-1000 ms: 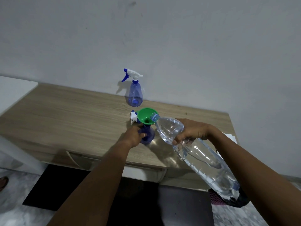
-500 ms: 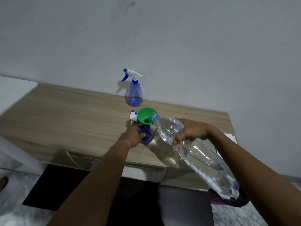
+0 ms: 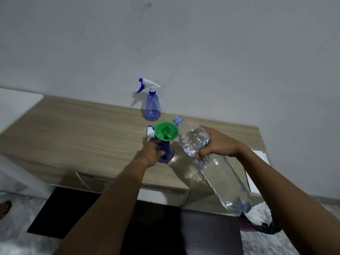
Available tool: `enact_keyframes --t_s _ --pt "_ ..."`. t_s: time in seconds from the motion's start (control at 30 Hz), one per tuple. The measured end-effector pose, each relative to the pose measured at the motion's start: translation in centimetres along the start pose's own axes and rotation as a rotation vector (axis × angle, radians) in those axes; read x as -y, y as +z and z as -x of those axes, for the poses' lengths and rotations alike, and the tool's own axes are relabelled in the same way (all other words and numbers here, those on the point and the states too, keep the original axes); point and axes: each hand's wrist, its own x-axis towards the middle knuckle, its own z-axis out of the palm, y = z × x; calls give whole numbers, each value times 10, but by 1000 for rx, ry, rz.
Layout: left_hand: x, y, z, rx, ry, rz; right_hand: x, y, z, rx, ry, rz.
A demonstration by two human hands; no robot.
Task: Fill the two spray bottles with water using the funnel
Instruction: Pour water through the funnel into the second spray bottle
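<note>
On the desk (image 3: 73, 137), your left hand (image 3: 150, 153) grips the spray bottle (image 3: 166, 152) with the funnel (image 3: 165, 132) in its neck — your right hand (image 3: 219, 144) wraps the tilted water bottle (image 3: 207, 162), mouth just beside the funnel rim. Second sprayer (image 3: 151, 105) stands by the wall.

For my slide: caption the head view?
Left hand steadies funnel-topped spray bottle; right hand tilts water bottle.

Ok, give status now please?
Left hand holds spray bottle, funnel in neck. Right hand holds water bottle, mouth beside funnel. Nothing blocking.
</note>
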Motion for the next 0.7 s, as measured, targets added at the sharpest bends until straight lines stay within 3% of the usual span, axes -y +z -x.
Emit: enact_keyframes --t_s 0.3,0.47,0.7 --pt "4 -1 -3 -11 37 -22 1 -23 -1 -502 -164 -158" --pt "4 1 -4 -15 41 -29 -2 -17 -11 -848 -187 -117" --pt "10 2 -10 -9 24 -46 -16 -3 -31 -1068 -131 -123"
